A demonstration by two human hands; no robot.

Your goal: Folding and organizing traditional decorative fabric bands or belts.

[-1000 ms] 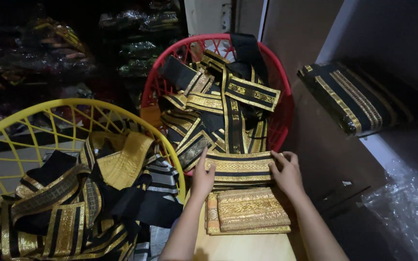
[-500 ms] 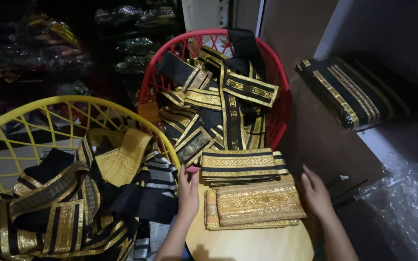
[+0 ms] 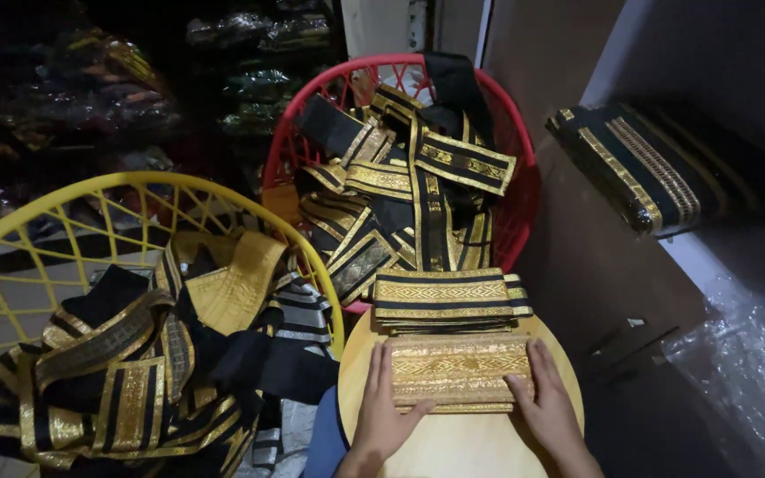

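You're flanking the gold stack (image 3: 459, 372), long axis nine-to-three: left hand (image 3: 385, 416) and right hand (image 3: 549, 405) pressing its ends, fingers open.

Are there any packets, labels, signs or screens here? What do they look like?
Clear crinkly plastic wrap: bottom right, shiny, see-through.
Shiny plastic bags: dark shelves at the back, lumpy, contents unclear.
No labels, signs or screens show.

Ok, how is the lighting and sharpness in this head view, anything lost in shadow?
Head view: the gold stack under both hands, left hand and right hand, is well lit and sharp; the shelves at upper left sink into darkness; the plastic wrap at right shows faint glare.
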